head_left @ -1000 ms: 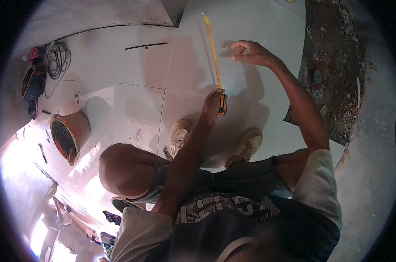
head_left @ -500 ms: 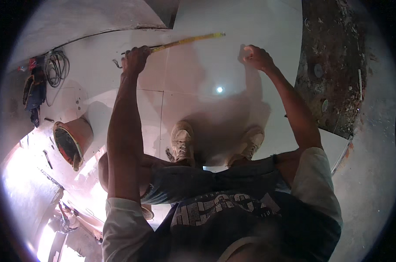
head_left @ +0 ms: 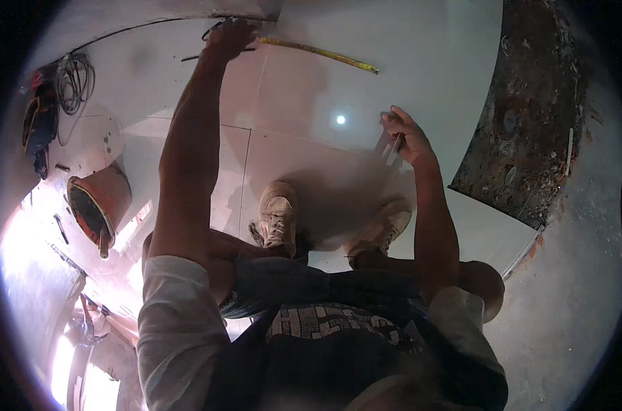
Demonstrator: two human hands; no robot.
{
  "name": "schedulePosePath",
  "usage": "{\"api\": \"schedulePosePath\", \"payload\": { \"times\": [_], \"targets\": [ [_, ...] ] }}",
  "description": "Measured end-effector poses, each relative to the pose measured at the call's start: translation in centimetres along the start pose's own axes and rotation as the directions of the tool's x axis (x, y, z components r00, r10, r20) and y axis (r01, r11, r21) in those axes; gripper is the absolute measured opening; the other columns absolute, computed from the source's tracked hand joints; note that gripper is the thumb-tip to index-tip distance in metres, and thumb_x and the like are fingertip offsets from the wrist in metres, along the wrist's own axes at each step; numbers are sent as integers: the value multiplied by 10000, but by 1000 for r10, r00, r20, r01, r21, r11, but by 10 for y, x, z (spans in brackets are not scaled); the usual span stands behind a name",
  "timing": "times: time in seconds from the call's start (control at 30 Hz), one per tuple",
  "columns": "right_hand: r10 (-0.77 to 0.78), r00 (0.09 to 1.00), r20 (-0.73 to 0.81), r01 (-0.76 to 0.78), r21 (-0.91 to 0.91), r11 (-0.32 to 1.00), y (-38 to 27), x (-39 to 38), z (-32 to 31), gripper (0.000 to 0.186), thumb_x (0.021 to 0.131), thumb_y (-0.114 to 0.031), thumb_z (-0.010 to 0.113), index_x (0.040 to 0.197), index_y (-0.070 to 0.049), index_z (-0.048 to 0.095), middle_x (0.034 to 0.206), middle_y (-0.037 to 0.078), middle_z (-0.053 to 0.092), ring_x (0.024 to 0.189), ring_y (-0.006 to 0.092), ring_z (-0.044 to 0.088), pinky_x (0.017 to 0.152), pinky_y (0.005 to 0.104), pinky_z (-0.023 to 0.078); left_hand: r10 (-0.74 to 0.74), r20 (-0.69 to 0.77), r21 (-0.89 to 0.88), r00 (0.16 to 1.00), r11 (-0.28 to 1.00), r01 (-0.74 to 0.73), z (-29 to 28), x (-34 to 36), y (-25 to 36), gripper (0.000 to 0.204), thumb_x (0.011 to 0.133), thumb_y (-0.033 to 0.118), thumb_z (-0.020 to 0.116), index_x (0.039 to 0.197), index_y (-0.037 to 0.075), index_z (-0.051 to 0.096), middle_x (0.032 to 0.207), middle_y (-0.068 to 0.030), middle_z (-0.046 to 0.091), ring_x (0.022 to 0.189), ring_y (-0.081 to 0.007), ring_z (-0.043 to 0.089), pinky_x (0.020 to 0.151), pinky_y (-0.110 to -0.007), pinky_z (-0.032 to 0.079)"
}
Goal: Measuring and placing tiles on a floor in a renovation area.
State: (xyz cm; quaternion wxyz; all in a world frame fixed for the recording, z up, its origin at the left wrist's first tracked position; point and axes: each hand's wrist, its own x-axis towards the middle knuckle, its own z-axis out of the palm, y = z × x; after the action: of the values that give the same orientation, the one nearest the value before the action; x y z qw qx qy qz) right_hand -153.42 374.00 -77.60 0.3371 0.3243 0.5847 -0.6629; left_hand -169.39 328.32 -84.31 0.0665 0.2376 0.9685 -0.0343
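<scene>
My left hand (head_left: 231,38) reaches to the far side of the tiles, closed on the tape measure, whose case is mostly hidden by it. The yellow blade (head_left: 318,55) stretches rightward over the pale floor tiles (head_left: 311,27). A dark thin strip (head_left: 190,59) lies beside that hand. My right hand (head_left: 405,131) is closed around a short, pale, slim object (head_left: 394,152) which I cannot identify, above the tiles right of a bright spot of light.
At left are a bucket (head_left: 95,202), coiled cable (head_left: 75,82) and a dark bag or tools (head_left: 38,127). At right, a rough untiled strip (head_left: 513,137) borders the tiles. My shoes (head_left: 278,222) stand below my hands. A wall edge runs along the top left.
My left hand has moved up and left with the tape, swinging the blade from upright to crosswise. My right hand has come lower, and the pale object now shows in it.
</scene>
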Motion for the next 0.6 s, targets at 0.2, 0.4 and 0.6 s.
{"api": "schedulePosePath", "payload": {
  "times": [0.2, 0.4, 0.6],
  "targets": [
    [-49, 988, 146, -51, 610, 791, 1, -2, 0, 407, 835, -132, 678, 1207, -65, 528, 1086, 98, 563, 757, 139, 556, 550, 240, 447, -128, 75, -76, 989, 988, 134, -3, 1, 8, 324, 899, 340, 537, 1130, 120, 593, 1116, -108, 579, 1063, -277, 556, 874, -410, 475],
    [47, 950, 308, -265, 720, 642, 18, -5, 34, 291, 833, -90, 672, 1094, -104, 544, 1060, 147, 602, 807, 157, 588, 547, 243, 456, -239, 35, -244, 970, 940, 240, 2, 3, 5, 331, 883, 318, 562, 1142, 113, 582, 1127, -129, 587, 1042, -309, 563, 884, -419, 472],
    [-78, 997, 14, 49, 658, 752, 19, -12, 59, 598, 764, 32, 659, 1281, -77, 377, 1132, 116, 537, 970, 209, 571, 732, 316, 525, -90, 85, -275, 992, 955, 110, 8, 8, 0, 274, 887, 254, 550, 1138, 151, 589, 1099, -122, 599, 1043, -279, 572, 895, -416, 480]
  ]
}}
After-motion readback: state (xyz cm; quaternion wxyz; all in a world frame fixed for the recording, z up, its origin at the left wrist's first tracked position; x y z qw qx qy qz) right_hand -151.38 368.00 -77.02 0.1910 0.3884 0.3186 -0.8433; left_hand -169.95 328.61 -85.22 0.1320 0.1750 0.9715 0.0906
